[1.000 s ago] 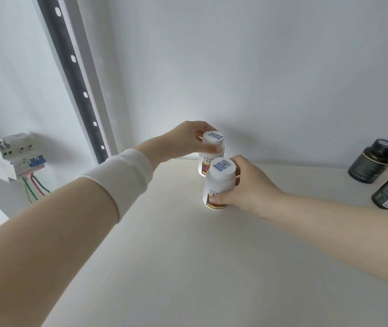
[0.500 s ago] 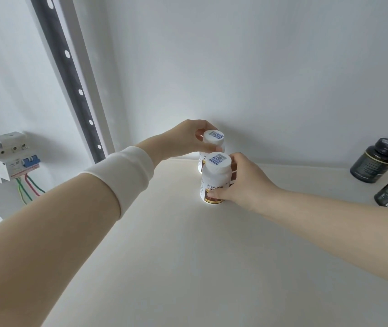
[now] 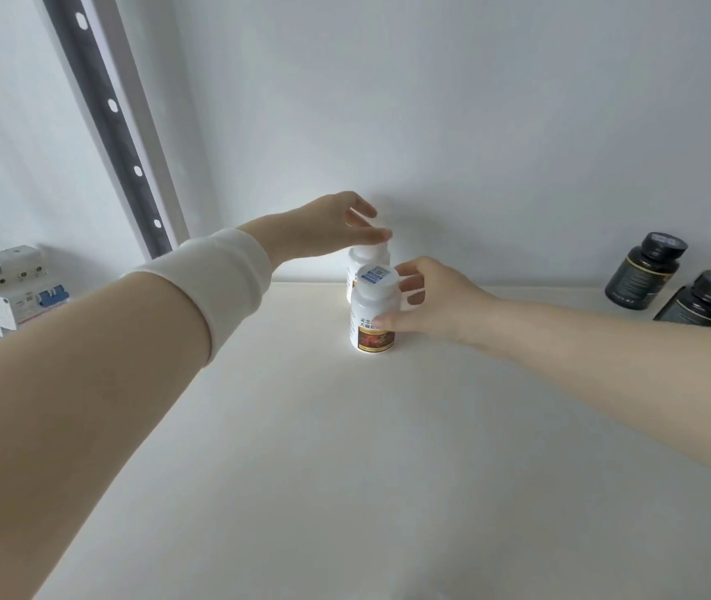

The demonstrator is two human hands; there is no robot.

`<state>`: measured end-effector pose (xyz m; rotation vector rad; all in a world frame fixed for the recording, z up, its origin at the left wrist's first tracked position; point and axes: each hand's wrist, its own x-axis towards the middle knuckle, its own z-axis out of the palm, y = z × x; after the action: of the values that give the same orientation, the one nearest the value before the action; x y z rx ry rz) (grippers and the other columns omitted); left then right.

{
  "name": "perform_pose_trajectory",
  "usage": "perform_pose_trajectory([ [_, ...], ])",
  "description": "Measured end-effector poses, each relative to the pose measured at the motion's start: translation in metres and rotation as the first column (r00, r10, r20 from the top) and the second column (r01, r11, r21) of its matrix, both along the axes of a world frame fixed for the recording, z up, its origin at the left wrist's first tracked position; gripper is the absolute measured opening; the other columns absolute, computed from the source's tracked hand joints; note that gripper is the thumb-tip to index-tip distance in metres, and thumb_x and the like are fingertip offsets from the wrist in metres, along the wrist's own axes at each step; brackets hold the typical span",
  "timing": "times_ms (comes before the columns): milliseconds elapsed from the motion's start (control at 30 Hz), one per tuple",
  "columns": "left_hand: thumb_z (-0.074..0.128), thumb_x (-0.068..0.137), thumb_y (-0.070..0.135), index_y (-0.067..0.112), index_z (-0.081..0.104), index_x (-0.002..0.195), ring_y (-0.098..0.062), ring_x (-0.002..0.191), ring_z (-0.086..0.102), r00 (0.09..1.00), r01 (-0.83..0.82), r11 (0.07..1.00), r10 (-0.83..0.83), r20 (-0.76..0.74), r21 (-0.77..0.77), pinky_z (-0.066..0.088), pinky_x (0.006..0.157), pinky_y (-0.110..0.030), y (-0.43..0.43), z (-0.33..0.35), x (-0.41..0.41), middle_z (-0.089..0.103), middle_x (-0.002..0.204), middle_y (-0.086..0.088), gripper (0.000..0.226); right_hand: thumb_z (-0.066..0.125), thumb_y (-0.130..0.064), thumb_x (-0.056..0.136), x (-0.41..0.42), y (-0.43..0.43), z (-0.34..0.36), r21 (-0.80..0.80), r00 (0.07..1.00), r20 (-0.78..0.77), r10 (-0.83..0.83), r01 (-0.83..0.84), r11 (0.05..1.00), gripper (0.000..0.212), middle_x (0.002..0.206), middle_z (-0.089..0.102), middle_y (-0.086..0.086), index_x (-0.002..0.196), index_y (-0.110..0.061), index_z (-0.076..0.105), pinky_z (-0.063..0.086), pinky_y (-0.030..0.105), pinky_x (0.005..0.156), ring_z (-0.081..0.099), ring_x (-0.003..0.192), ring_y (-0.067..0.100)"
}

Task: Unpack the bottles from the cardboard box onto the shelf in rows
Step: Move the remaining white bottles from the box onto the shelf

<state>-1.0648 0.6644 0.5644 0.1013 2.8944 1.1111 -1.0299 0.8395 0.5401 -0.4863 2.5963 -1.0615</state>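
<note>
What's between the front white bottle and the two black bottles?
Head view: the right hand gripping the front white bottle, then bare shelf to the black bottles.

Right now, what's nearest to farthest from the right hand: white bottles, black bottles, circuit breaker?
1. Front white bottle, held in the right hand.
2. Rear white bottle, just behind.
3. Black bottles, right side.
4. Circuit breaker, far left.

It looks like a stockroom or shop storage corner. A white shelf [image 3: 345,469] hangs by a perforated metal upright [image 3: 112,107] at 11 o'clock. An exposed circuit breaker [image 3: 11,288] is at 9, a white supplement bottle [image 3: 371,316] at 12, and dark supplement bottles [image 3: 643,270] at 2.
</note>
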Motion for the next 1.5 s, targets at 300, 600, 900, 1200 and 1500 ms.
perform_pose_trajectory([
  [300,0.05,0.093,0.042,0.018,0.046,0.129,-0.022,0.12,0.049,0.99,-0.06,0.794,-0.03,-0.137,-0.605,0.038,0.096,-0.034,0.051,0.073,0.055,0.053,0.131,0.001,0.044,0.057,-0.04,0.089,0.037,0.064,0.055,0.245,0.963,-0.268,0.007,0.061,0.968,0.07,0.148,0.032,0.005,0.145,-0.013,0.025,0.036,0.032,0.102,0.037,0.133,0.022],
  [600,0.041,0.095,0.046,0.023,0.041,0.134,-0.026,0.124,0.043,0.953,-0.085,0.308,-0.254,-0.168,-0.948,0.034,0.101,-0.037,0.225,0.106,0.151,0.048,0.132,-0.005,0.046,0.048,-0.036,0.092,0.136,0.226,0.089,0.4,0.835,-0.551,0.004,0.26,0.879,0.056,0.138,0.038,0.013,0.138,-0.008,0.034,0.038,0.04,0.101,0.038,0.128,0.032],
  [900,0.043,0.092,0.043,0.019,0.049,0.125,-0.027,0.116,0.05,0.738,-0.003,0.301,-0.643,-0.204,-0.954,0.039,0.098,-0.038,0.481,0.076,0.212,0.057,0.122,-0.006,0.042,0.048,-0.029,0.092,0.243,0.472,0.063,0.454,0.765,-0.607,-0.216,0.556,0.696,0.048,0.138,0.042,0.015,0.134,-0.007,0.04,0.036,0.039,0.1,0.04,0.128,0.033],
  [1200,0.046,0.094,0.04,0.014,0.046,0.129,-0.03,0.117,0.049,0.488,0.175,0.203,-0.868,-0.095,-0.963,0.038,0.094,-0.038,0.723,0.003,0.235,0.055,0.125,-0.01,0.044,0.045,-0.031,0.094,0.293,0.669,-0.006,0.57,0.74,-0.537,-0.404,0.672,0.473,0.05,0.138,0.041,0.015,0.137,-0.007,0.037,0.035,0.04,0.102,0.039,0.127,0.032],
  [1500,0.046,0.095,0.031,0.011,0.05,0.123,-0.028,0.114,0.049,0.301,0.431,0.071,-0.951,0.07,-0.899,0.037,0.092,-0.034,0.918,-0.123,0.197,0.057,0.12,-0.009,0.035,0.046,-0.033,0.094,0.299,0.838,-0.12,0.665,0.703,-0.376,-0.604,0.658,0.353,0.048,0.133,0.047,0.012,0.135,-0.01,0.039,0.039,0.038,0.097,0.045,0.122,0.029],
])
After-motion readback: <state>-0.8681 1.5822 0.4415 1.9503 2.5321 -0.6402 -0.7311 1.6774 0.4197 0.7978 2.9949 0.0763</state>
